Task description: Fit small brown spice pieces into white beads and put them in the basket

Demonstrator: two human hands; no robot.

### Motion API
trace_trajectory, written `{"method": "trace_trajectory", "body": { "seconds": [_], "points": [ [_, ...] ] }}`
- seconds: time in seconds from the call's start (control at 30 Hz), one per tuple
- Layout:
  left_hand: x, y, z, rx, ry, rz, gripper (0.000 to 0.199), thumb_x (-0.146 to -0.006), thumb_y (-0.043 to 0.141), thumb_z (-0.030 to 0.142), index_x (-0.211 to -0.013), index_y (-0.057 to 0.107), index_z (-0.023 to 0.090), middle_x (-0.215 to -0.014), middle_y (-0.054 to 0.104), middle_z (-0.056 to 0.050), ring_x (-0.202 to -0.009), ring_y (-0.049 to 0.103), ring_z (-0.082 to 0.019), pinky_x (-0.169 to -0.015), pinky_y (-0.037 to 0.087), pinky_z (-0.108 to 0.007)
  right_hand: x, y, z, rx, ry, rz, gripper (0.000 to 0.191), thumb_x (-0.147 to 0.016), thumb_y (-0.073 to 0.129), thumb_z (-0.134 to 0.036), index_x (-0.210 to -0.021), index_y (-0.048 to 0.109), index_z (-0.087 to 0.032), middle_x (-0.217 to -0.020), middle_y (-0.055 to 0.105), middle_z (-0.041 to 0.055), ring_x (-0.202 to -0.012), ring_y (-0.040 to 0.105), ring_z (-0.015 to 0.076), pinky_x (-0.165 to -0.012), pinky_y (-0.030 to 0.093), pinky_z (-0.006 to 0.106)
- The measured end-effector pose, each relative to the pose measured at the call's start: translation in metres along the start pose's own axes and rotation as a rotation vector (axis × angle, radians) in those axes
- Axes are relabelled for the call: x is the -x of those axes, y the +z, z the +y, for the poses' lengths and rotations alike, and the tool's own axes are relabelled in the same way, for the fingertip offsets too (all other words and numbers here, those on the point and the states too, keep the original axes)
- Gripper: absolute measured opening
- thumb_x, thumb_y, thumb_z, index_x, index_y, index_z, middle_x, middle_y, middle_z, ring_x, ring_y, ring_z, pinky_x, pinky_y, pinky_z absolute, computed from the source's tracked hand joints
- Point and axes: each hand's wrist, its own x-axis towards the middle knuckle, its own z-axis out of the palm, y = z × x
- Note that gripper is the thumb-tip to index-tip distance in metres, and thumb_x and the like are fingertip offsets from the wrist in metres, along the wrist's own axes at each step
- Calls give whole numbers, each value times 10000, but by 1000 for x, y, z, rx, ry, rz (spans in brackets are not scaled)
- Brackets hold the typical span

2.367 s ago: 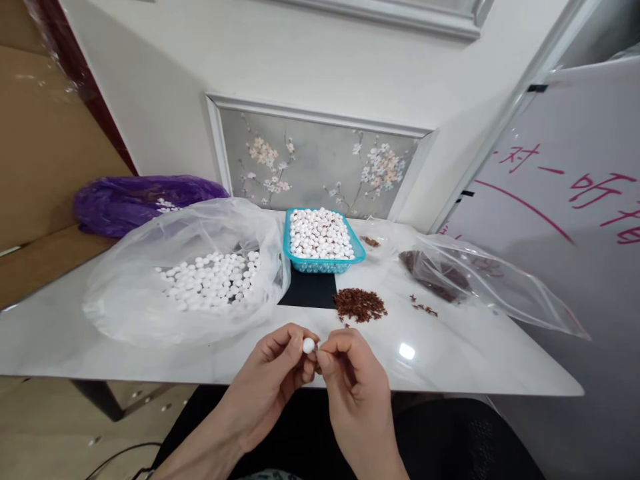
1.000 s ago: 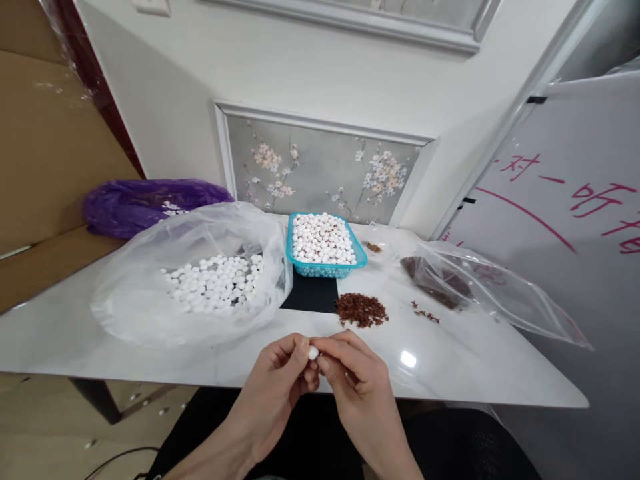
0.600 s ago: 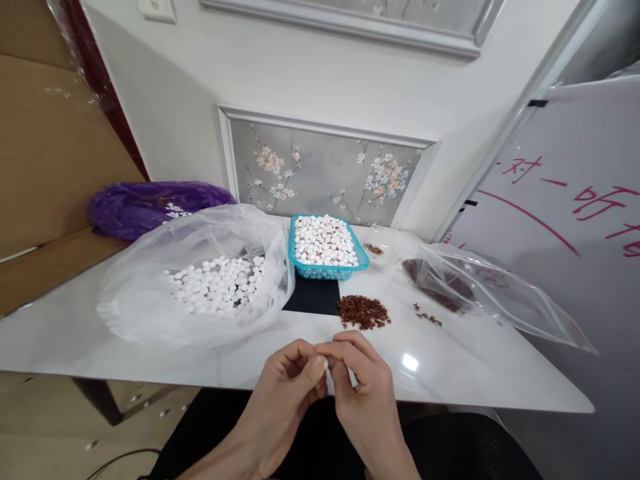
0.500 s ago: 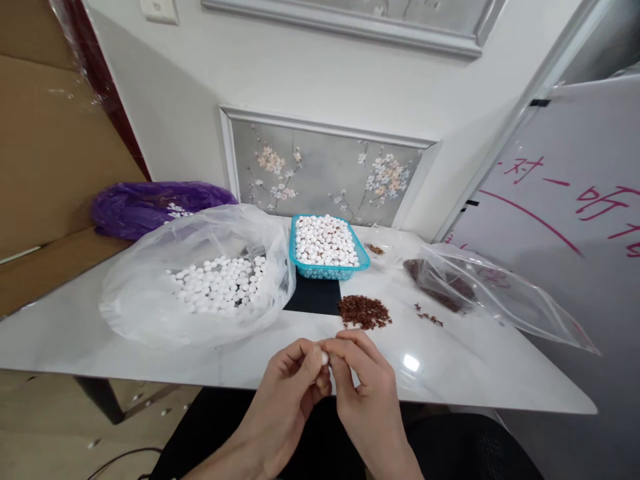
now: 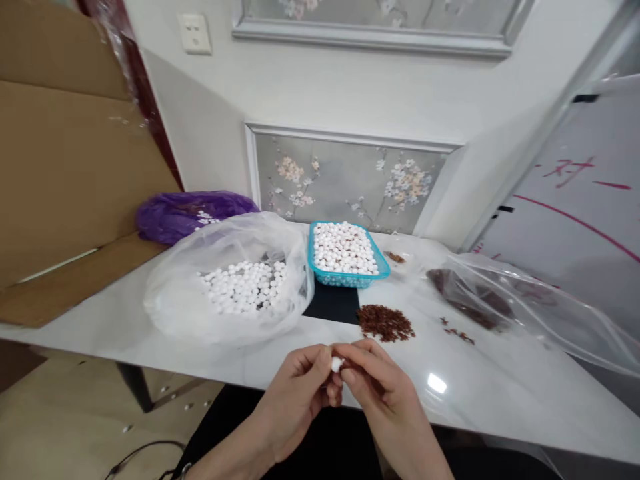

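Note:
A small white ball is pinched between the fingertips of my left hand, near the table's front edge. My right hand has its fingers closed against the ball's right side; anything small between those fingertips is too small to make out. Just beyond the hands lies a pile of reddish-brown bits. Behind it, a blue basket full of white balls stands partly on a black mat. To the left, an open clear plastic bag holds many loose white balls.
At the back left lies a purple bag beside a cardboard box. A clear bag with dark brown contents rests on the white table at right, near a few scattered bits. Small white pieces dot the floor.
The whole view has shifted, so the table things appear further right and slightly lower. More of the white ball shows between my hands, and the right fingers have changed their pose around it.

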Motion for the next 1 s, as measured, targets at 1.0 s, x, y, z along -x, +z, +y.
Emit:
{"method": "trace_trajectory", "body": {
  "seconds": [1.0],
  "points": [
    [31, -17, 29, 192, 91, -138, 117, -868, 533, 233, -881, 622, 158, -703, 500, 1, -604, 442, -71, -626, 385, -215, 5, 28, -21, 73, -150, 153, 165, -841, 553, -127, -924, 631, -247, -902, 568, 30, -743, 578, 134, -617, 486, 224]
  ]
}}
